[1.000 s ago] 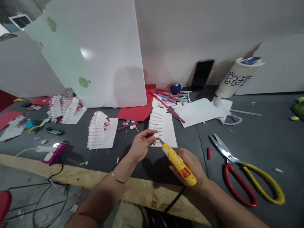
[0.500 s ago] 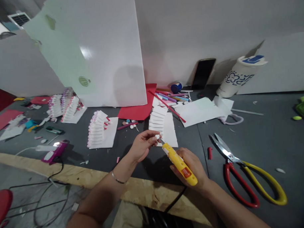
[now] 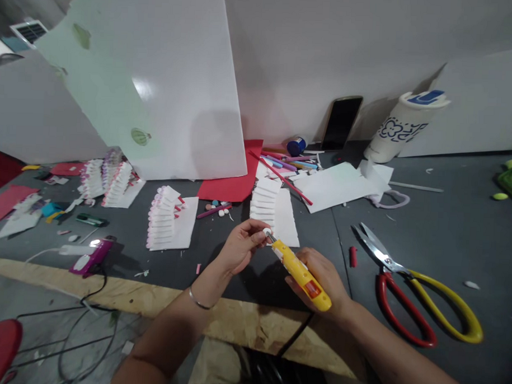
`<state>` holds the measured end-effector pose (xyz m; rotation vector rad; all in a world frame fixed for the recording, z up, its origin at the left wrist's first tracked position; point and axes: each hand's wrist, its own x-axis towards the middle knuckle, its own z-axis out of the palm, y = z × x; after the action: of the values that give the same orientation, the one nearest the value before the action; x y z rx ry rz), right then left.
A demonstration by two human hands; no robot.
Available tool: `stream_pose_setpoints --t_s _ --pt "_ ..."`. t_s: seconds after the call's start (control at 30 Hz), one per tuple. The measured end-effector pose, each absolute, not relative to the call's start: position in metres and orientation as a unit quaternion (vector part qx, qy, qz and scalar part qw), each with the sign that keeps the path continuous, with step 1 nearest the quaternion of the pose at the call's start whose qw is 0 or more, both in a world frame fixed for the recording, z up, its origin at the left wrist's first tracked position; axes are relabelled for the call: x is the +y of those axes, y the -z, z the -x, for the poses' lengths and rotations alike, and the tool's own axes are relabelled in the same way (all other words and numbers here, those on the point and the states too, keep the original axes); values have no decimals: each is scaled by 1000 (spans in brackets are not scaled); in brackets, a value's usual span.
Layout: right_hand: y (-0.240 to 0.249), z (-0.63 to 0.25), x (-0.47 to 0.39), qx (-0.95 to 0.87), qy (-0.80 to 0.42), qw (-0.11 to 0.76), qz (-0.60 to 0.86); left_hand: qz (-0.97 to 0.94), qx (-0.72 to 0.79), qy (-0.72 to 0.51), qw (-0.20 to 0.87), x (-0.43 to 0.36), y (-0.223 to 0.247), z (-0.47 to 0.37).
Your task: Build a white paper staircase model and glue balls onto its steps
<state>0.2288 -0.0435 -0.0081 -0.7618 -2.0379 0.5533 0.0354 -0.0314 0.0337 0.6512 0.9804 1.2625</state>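
Observation:
Between thumb and fingertips, my left hand (image 3: 244,245) pinches a small round white piece (image 3: 267,231). My right hand (image 3: 322,275) is wrapped round a yellow glue gun (image 3: 297,270), whose metal nozzle tip points up and left and meets the white piece. Just behind my hands lies a white sheet with a fanned row of white paper strips (image 3: 264,200). To the left, a similar fanned piece with pink rounded ends (image 3: 161,219) rests on white paper.
Large scissors (image 3: 390,269) with red and yellow handles lie at right. A white tumbler (image 3: 403,127) and a phone (image 3: 341,122) stand against the back wall. Coloured sticks (image 3: 288,162), red paper (image 3: 229,186) and a purple device (image 3: 92,256) are on the dark table.
The white piece has turned slightly in my left fingers against the nozzle tip. My right hand and the glue gun have shifted only a little; the camera view moved slightly.

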Motion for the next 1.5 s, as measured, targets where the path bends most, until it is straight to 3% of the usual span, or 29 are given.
stream_pose_setpoints --t_s 0.7,1.5 --pt "5 -229 -43 -813 -220 430 324 -267 425 -563 656 -30 -35 -34" --pt "3 -229 -44 -786 -259 451 336 -116 346 -529 766 -30 -38 -29"
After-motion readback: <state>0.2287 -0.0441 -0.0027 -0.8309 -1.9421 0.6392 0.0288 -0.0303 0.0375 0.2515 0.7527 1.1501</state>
